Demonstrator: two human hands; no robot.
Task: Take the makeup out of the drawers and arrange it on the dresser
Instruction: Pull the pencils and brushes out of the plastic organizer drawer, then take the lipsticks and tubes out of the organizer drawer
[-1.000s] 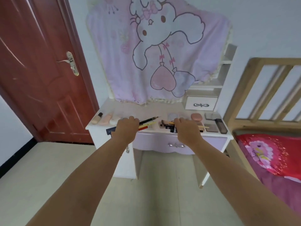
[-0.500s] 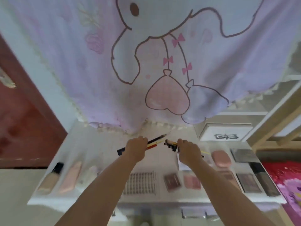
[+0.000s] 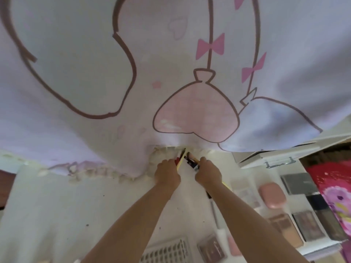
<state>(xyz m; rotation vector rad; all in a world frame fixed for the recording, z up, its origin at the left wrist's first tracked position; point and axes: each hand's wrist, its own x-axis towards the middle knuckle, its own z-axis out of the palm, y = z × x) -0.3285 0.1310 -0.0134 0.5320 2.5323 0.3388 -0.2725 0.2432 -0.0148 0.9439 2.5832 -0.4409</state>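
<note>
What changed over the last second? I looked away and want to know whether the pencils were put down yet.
Not yet. Both hands carried their makeup pencils from the dresser's front edge to the back, under the cloth hem. The left hand and right hand still grip them. The pink compact and palettes stayed put.

Both bare forearms extend forward, converging toward the far edge. Left hand (image 3: pixel 167 172) is fisted, knuckles up, fingers curled around a bundle of pencils (image 3: pixel 180 160). Right hand (image 3: pixel 208 172) sits just beside it, likewise clenched on a cluster of makeup sticks (image 3: pixel 192 163). The two hands do not touch
</note>
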